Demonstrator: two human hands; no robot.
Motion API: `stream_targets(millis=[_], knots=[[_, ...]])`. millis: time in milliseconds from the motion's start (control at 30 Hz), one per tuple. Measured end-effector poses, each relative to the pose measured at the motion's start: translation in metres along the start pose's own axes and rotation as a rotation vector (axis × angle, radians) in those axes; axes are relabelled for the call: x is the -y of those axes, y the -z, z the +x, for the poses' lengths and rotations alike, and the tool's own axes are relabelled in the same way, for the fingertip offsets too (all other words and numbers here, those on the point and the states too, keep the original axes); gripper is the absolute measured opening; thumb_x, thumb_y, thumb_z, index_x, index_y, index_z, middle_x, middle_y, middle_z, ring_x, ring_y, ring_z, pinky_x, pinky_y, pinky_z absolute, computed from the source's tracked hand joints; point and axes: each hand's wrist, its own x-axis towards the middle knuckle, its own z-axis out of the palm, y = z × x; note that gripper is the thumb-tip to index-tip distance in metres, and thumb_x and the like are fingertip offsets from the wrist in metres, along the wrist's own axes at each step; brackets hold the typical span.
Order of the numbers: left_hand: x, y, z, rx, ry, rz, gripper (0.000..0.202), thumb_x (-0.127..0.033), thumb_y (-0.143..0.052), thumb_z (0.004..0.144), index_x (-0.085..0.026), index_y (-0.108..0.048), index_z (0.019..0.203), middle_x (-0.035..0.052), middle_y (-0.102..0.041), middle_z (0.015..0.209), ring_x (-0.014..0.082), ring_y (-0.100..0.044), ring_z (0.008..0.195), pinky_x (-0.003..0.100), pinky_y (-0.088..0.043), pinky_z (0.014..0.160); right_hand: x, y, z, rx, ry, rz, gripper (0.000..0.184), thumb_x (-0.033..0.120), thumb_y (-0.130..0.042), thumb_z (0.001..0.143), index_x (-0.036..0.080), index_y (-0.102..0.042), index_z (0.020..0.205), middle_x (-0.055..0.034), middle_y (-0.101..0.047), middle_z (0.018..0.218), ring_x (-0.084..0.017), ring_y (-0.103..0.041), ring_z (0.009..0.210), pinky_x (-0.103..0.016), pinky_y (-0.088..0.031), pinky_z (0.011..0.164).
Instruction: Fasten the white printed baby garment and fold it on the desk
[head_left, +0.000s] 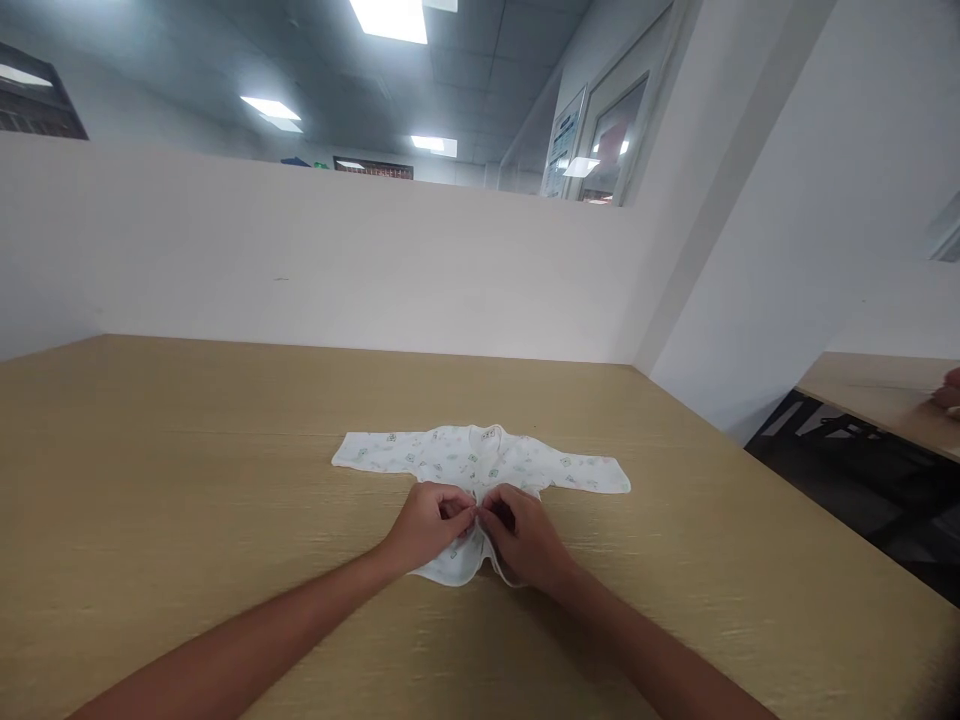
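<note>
A small white baby shirt (450,455) with a faint scattered print lies spread on the table, its sleeves stretched out to both sides and its collar away from me. Both hands meet at the middle of its front. My left hand (435,520) pinches the left front edge between thumb and fingers. Close against it, my right hand (521,530) pinches the opposite edge. Below the fingers the lower hem parts and lifts slightly. Whatever fastener may sit between the fingertips is hidden.
The shirt rests on a wide wood-grain table (187,480). A white partition (375,270) rises along its far edge, and a white slanted wall (810,220) stands at the right. Beyond it is another table (885,395), with part of another person's hand (949,390) at the edge.
</note>
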Motion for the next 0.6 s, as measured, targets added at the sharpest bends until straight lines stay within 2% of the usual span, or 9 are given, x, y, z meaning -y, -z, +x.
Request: stream_targets(millis=[400, 600], knots=[[0.0, 0.002, 0.0, -0.023, -0.071, 0.173, 0.02, -0.027, -0.06, 0.085, -0.014, -0.066, 0.072, -0.0023, -0.057, 0.065, 0.0087, -0.047, 0.062, 0.02, -0.032, 0.058, 0.003, 0.011, 0.004, 0.127, -0.189, 0.196, 0.017, 0.027, -0.053, 0.094, 0.015, -0.059, 0.085, -0.0011, -0.063, 0.085, -0.015, -0.054, 0.079, -0.027, -0.038, 0.074], [-0.001, 0.008, -0.001, -0.024, -0.153, 0.416, 0.013, -0.024, -0.06, 0.085, -0.019, -0.07, 0.077, -0.004, -0.062, 0.071, 0.0089, -0.051, 0.065, 0.023, -0.035, 0.063, -0.004, 0.015, 0.001, 0.074, -0.04, -0.03, 0.021, 0.027, -0.053, 0.098, 0.015, -0.057, 0.081, -0.001, -0.062, 0.086, -0.014, -0.052, 0.078, -0.028, -0.035, 0.073]])
